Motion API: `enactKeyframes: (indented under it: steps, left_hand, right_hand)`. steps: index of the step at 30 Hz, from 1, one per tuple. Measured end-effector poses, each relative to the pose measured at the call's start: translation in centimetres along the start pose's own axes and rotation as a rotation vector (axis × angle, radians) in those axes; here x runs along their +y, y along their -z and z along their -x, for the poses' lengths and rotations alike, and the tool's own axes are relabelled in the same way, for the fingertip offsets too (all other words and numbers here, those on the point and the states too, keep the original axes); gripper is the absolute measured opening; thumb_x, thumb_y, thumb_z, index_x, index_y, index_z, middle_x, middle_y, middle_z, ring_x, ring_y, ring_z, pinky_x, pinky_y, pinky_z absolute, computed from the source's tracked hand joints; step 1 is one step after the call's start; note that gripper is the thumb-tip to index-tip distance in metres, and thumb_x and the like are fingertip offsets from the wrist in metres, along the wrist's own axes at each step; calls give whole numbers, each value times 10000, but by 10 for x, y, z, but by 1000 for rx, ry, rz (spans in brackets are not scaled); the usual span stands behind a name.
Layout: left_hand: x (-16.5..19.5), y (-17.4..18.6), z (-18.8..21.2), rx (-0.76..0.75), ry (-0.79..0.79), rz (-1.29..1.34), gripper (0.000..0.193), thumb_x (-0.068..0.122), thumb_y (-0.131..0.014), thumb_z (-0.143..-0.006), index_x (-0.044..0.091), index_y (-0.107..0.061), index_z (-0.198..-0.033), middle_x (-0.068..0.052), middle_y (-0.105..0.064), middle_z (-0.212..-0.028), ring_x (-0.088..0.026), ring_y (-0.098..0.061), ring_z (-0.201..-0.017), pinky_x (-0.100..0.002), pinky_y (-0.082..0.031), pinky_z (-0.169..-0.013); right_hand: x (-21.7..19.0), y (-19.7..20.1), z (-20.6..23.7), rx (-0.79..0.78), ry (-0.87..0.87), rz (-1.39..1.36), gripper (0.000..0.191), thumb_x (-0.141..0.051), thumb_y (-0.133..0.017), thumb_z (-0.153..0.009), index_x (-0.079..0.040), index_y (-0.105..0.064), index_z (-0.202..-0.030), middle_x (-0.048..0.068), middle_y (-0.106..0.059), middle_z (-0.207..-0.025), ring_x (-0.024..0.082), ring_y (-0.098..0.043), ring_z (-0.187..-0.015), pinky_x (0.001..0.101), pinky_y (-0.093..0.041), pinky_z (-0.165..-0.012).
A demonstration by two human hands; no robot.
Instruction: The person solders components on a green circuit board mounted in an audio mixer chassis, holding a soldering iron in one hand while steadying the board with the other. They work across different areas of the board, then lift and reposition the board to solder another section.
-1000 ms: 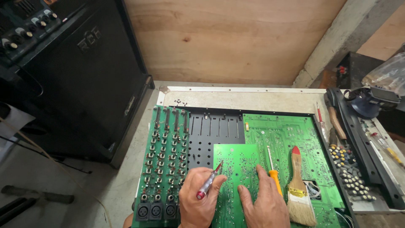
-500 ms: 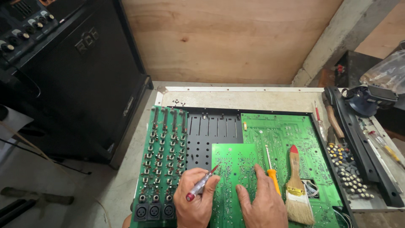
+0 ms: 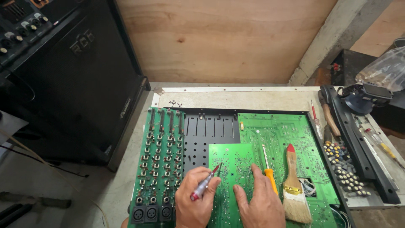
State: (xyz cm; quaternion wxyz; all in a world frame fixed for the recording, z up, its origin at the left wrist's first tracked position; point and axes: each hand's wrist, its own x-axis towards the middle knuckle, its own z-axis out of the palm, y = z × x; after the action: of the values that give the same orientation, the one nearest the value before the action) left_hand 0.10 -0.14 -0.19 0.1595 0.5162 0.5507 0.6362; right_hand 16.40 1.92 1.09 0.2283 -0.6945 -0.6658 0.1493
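Two hands working at 6 o'clock of the frame, both over the small green rectangular circuit board (image 3: 232, 177) lying on the opened black metal chassis (image 3: 211, 131).

Edges: small board's left edge is sitting just beside the left hand; its top edge is ending near the middle of the chassis. Larger green main board (image 3: 278, 135) is running from 1 to 4 o'clock of it. Strip of upright green channel cards with jacks (image 3: 158, 164) is boxing in the 9 o'clock side, close to the left knuckles. Open room: perforated black chassis floor at 11–12 o'clock of the hands, and bare grey tabletop (image 3: 236, 99) beyond that.

Left hand (image 3: 195, 202): fingers curling in, pinching a slim clear-barrelled screwdriver with red ends (image 3: 205, 182), tip pointing toward 1 o'clock and landing at the small board's left edge.

Right hand (image 3: 259, 200): fingers pressed together, flat, palm down on the small board, holding nothing.

Orange-handled screwdriver (image 3: 268, 171) is lying just beside the right hand at its 1 o'clock, touching or nearly touching the index finger. Wooden-handled paintbrush with red tip (image 3: 294, 185) is lying at 3 o'clock of the right hand, bristles toward 6.

Pile of small knobs (image 3: 344, 169) is sitting well apart at 3 o'clock. Black speaker cabinet (image 3: 76, 80) is standing at 10 o'clock.
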Motion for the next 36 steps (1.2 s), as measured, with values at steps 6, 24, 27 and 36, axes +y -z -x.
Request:
enactKeyframes:
  steps: [6,24,27,36]
  left_hand:
    - [0,1,4,-60,-120,25,279,88,-844,-827,40,-623,-990,-150,-748,-1008,-257,-769,-741,-320,-619,-623]
    - [5,1,0,-102,-285,-1,257,30,-813,-864,34,-611,-1023,-160,-721,-1021,-330,-753,-869,-365,-617,-728]
    - [4,0,0,-111,-286,-4,265,30,-816,-865,33,-607,-1027,-160,-719,-1026,-334,-751,-876,-366,-614,-733]
    - [3,0,2,47,-318,32,287,41,-815,-880,46,-620,-1090,-163,-735,-1090,-271,-774,-891,-318,-633,-755]
  right_hand:
    - [0,0,1,-4,-3,-1,828,-405,-727,-801,-150,-420,-1527,154,-584,-1347,369,-598,-1215,499,-510,-955]
    - [5,-2,-2,12,36,-4,828,-392,-732,-801,-112,-422,-1515,187,-577,-1344,387,-583,-1228,509,-498,-960]
    - [4,-3,-2,22,45,-10,824,-395,-727,-800,-112,-424,-1512,185,-580,-1342,382,-587,-1228,506,-500,-960]
    - [1,-1,0,10,-2,8,824,-404,-726,-798,-145,-425,-1520,157,-585,-1341,365,-590,-1228,502,-503,-958]
